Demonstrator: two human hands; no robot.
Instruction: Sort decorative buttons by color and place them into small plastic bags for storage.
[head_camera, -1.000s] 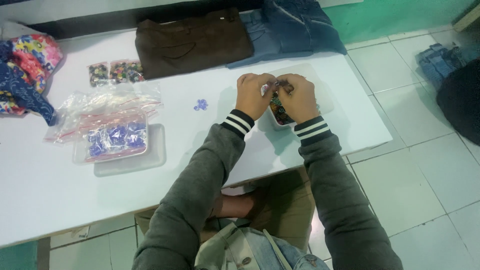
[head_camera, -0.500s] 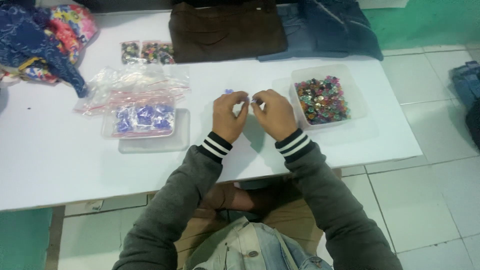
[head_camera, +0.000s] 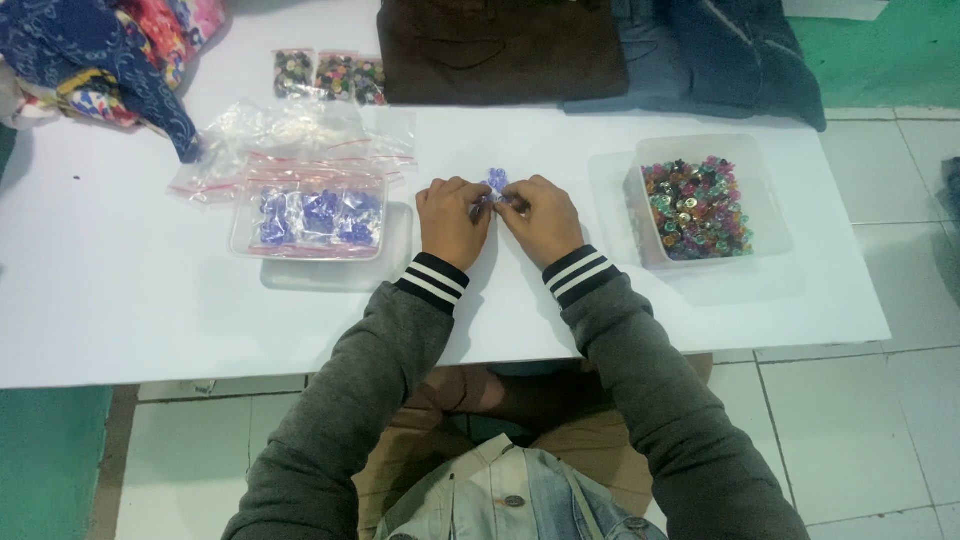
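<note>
table (head_camera: 150, 300) white | trousers (head_camera: 500, 50) brown | cuffs (head_camera: 432, 282) black-white striped | beads (head_camera: 497, 180) purple

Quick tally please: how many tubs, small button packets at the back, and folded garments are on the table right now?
Tubs: 2, one of mixed buttons, one of blue bags
Button packets: 3
Folded garments: 2, brown and blue
Total: 7

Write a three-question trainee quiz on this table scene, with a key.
1. True or false: both hands meet over the small blue pieces.
2. Which side of the hands has the clear tub of mixed coloured buttons: A left, B right?
3. What lies in the clear tray?

Key:
1. True: left hand and right hand pinch there together.
2. B.
3. Small bags of blue pieces.
</note>
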